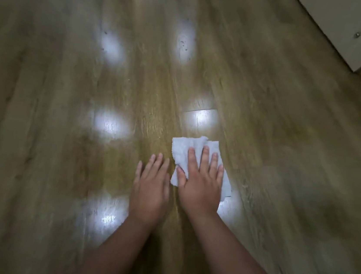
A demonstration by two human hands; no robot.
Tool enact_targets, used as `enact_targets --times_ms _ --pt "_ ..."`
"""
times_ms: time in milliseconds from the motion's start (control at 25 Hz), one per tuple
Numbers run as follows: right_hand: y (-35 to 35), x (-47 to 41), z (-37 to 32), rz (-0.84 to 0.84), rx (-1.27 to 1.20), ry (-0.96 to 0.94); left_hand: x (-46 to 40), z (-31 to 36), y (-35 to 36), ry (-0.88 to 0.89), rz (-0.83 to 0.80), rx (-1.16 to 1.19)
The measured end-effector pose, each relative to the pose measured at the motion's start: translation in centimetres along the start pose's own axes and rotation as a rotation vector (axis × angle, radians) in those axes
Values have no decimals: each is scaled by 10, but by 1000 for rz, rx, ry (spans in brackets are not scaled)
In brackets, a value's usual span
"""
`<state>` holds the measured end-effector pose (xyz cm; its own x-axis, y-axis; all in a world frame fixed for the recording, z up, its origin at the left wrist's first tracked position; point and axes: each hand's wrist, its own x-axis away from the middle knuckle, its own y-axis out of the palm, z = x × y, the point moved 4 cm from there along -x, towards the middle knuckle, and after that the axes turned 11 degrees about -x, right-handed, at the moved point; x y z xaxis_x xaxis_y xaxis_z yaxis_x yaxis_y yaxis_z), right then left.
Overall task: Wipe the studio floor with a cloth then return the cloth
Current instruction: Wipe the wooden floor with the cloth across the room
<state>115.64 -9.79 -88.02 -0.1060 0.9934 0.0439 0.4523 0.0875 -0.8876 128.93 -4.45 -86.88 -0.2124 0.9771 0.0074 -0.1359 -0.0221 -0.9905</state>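
Note:
A pale grey cloth lies flat on the brown wooden floor, a little right of the frame's middle. My right hand presses down on it with straight, spread fingers and covers its near half. Beside it, my left hand rests flat on the bare floor, just left of the cloth and not touching it. Both forearms reach in from the bottom edge.
A white cabinet corner with two metal screws stands at the top right, with a dark gap beside it. Several bright light reflections shine on the floorboards ahead and to the left.

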Motion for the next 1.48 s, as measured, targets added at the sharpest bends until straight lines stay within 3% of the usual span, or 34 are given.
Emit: enact_targets --times_ms 160,400,640,840,1040,1200,1360,1400,1480 --pt "-9 -4 20 -59 13 -55 0 8 5 -6 9 41" --pt "-60 -14 111 -45 46 35 -4 43 -5 -116 22 80" --pt "-70 -13 124 -134 13 -35 -24 147 13 84 -25 158" --pt "-92 -2 175 73 20 317 -23 140 24 85 -3 64" --pt "-123 8 225 -138 101 -12 -26 141 23 94 -11 58" --pt "-129 14 242 30 83 275 -27 140 25 100 7 54" --pt "-111 20 210 -75 86 -52 -26 141 23 85 30 47" --pt "-116 13 219 -80 92 -59 -26 142 23 86 30 38" --pt "-125 -8 232 33 73 155 -27 145 23 107 26 15"
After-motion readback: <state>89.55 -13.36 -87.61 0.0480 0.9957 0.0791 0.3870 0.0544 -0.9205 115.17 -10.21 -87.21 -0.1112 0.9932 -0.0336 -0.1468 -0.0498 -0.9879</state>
